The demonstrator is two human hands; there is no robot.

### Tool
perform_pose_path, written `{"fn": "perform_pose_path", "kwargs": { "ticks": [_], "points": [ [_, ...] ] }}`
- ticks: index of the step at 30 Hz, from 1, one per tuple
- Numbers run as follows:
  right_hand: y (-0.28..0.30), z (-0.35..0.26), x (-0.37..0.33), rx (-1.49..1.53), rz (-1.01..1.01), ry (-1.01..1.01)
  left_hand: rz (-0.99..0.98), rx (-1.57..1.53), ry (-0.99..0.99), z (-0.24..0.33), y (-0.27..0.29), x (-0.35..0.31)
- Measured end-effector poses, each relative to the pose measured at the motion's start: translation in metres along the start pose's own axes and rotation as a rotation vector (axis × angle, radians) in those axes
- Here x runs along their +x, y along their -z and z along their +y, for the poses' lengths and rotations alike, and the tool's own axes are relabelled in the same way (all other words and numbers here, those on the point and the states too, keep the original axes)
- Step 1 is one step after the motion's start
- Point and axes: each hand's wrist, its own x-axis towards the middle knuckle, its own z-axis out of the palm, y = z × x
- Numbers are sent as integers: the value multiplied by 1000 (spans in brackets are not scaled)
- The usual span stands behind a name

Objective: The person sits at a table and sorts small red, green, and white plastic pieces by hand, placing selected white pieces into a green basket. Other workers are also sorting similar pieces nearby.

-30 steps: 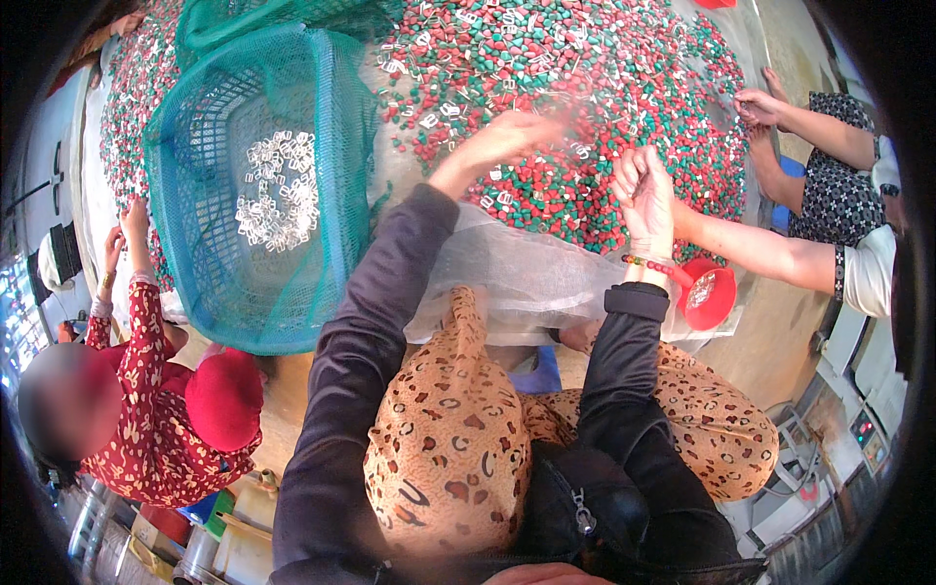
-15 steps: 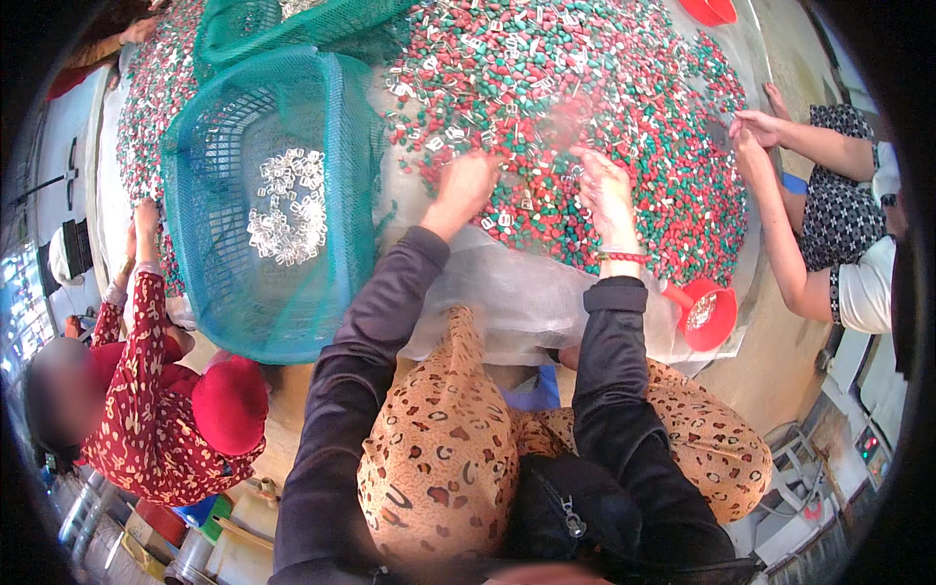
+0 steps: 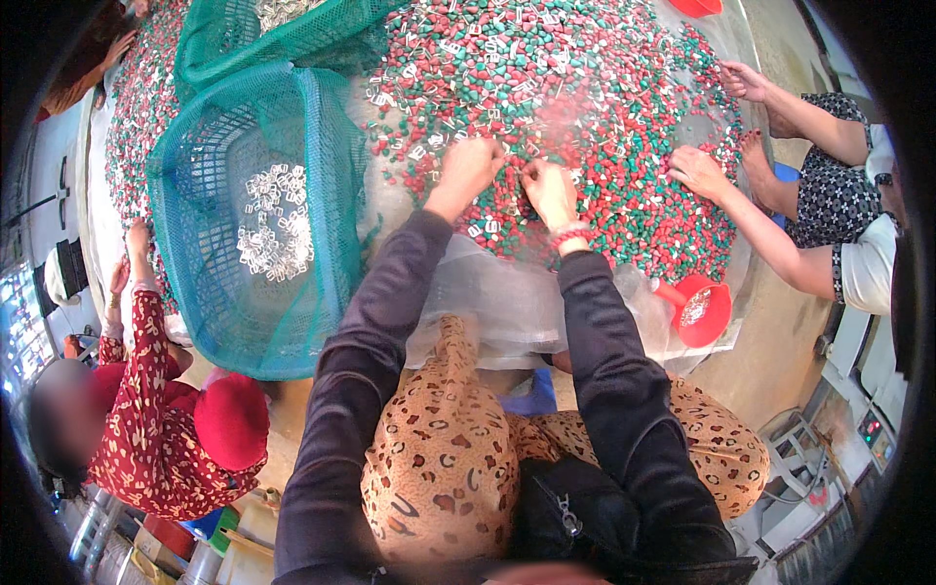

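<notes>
Many small red, green and white pebble-like pieces cover the pale sheet, with white loop-shaped pieces scattered among them. Over the near part of this spread, my left hand is closed, thumb and fingertips pinched together. My right hand, a red band at its wrist, is just to its right with fingers curled down at the pieces. Whatever either hand pinches is too small or hidden to make out. To the left stands a blue-green plastic basket lined with netting, holding a heap of white loop-shaped pieces.
A second green-netted basket stands behind the first. A red scoop with white pieces lies at the near right edge, another red vessel far right. Co-workers' hands reach in: one at right, one at left.
My right hand has moved left and down to the pieces, close to my left hand. The left hand stays nearly in place. The co-worker's hands at right have separated, one reaching over the pieces.
</notes>
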Motion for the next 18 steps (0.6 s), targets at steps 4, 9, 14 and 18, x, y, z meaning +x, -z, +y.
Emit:
{"fn": "perform_pose_path", "kwargs": {
  "ticks": [4, 9, 14, 18],
  "points": [
    [25, 17, -35, 1180, -58, -358, 17, -600, 158, -18, 26, -34],
    [73, 19, -56, 2130, -242, -51, -413, -1837, -51, -18, 68, -54],
    [108, 2, -55, 2028, -354, 114, -379, -1376, 37, 15, 83, -35],
    [114, -1, -54, 1912, -437, -25, -444, -867, 81, 30, 52, -12]
  ]
}}
